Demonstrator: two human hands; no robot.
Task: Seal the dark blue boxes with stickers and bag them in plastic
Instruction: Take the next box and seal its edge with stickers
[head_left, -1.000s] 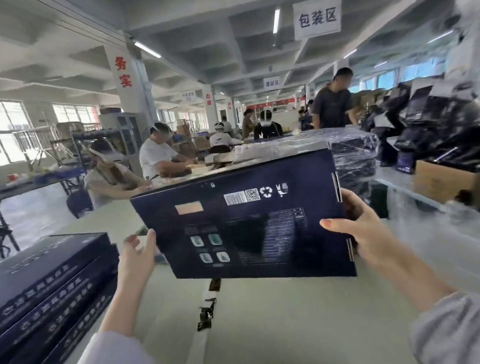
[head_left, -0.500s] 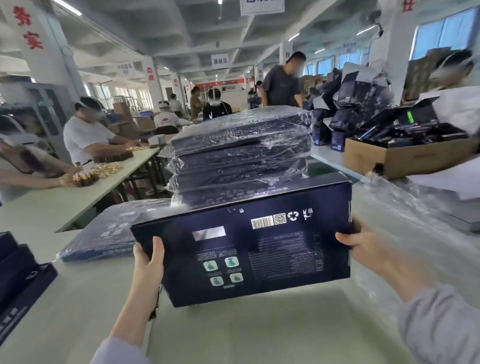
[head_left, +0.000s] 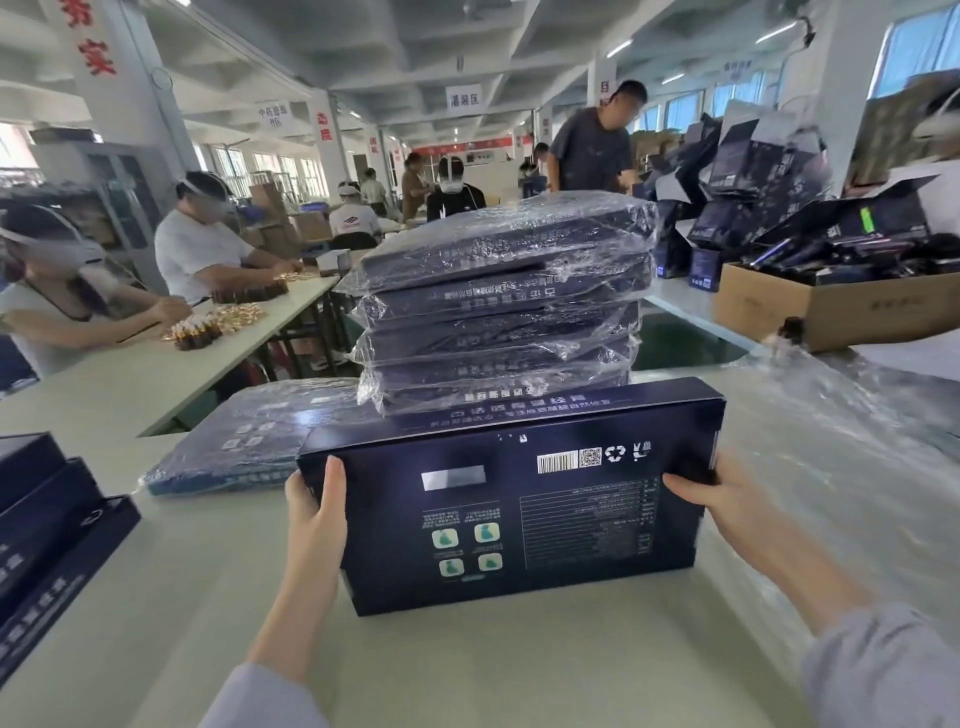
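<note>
Both hands hold one dark blue box (head_left: 519, 514) by its short ends. The left hand (head_left: 317, 512) lays its thumb on the printed face and curls its fingers behind the end. The right hand (head_left: 711, 499) grips the other end the same way. This box is upright on a long edge, low over the pale table (head_left: 467, 670), with no plastic on it. Directly behind it is a stack of bagged boxes (head_left: 498, 306), each sealed in its own clear bag. One more bagged box (head_left: 244, 447) lies flat to the left. At the far right, an open cardboard carton (head_left: 831, 312) holds a jumble of dark packets (head_left: 841, 249). Loose clear plastic (head_left: 831, 441) lies beside the right hand.
</note>
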